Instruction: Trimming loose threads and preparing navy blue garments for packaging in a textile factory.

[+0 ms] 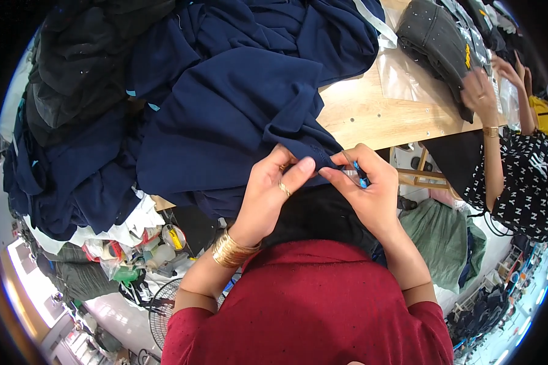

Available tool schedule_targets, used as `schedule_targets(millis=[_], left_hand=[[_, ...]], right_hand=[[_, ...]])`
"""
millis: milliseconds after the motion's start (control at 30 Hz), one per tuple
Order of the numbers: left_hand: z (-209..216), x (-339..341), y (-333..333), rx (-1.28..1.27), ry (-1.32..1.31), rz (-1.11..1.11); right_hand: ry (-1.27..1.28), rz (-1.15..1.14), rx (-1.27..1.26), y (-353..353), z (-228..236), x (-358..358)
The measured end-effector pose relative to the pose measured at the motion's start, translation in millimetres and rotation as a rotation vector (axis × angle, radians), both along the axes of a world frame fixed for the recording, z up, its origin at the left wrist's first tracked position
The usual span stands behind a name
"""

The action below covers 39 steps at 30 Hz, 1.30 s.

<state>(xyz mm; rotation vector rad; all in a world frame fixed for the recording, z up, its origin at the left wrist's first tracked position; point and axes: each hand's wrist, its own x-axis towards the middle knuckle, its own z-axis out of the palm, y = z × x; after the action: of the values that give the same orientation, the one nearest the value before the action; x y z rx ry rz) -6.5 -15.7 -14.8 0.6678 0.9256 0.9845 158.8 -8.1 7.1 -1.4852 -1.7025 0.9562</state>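
Observation:
A navy blue garment (225, 121) is spread over the table's front edge, one corner of it drawn up toward me. My left hand (273, 185) pinches that corner between thumb and fingers. From the other side, the thumb and forefinger of my right hand (371, 190) press on the same edge. Tucked inside the right hand is a pair of thread snips (360, 175), thin metal with blue parts; its blades are mostly hidden. Small dark stitching shows on the cloth between the two hands.
More navy cloth (323, 36) and black cloth (97, 55) are heaped at the far left. Folded dark garments (435, 45) lie on the wooden table (371, 112). At right, a co-worker's hand (481, 97) reaches over them. A green-grey sack (435, 237) and a fan (164, 307) stand below.

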Motion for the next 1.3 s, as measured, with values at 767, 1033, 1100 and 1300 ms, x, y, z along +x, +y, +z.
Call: schedule_targets(millis=[767, 1033, 1100, 1300], left_hand=[[3, 2, -1, -0.021, -0.086, 0.045], [3, 2, -1, 0.017, -0.071, 0.034], [3, 2, 0, 0.011, -0.076, 0.032], [2, 1, 0, 0.006, -0.082, 0.024]], right_hand=[[-0.292, 0.161, 0.172, -2, 8, 31], [-0.356, 0.178, 0.259, 1, 9, 29], [-0.367, 0.196, 0.269, 1, 9, 29], [-0.387, 0.201, 0.291, 2, 9, 28]])
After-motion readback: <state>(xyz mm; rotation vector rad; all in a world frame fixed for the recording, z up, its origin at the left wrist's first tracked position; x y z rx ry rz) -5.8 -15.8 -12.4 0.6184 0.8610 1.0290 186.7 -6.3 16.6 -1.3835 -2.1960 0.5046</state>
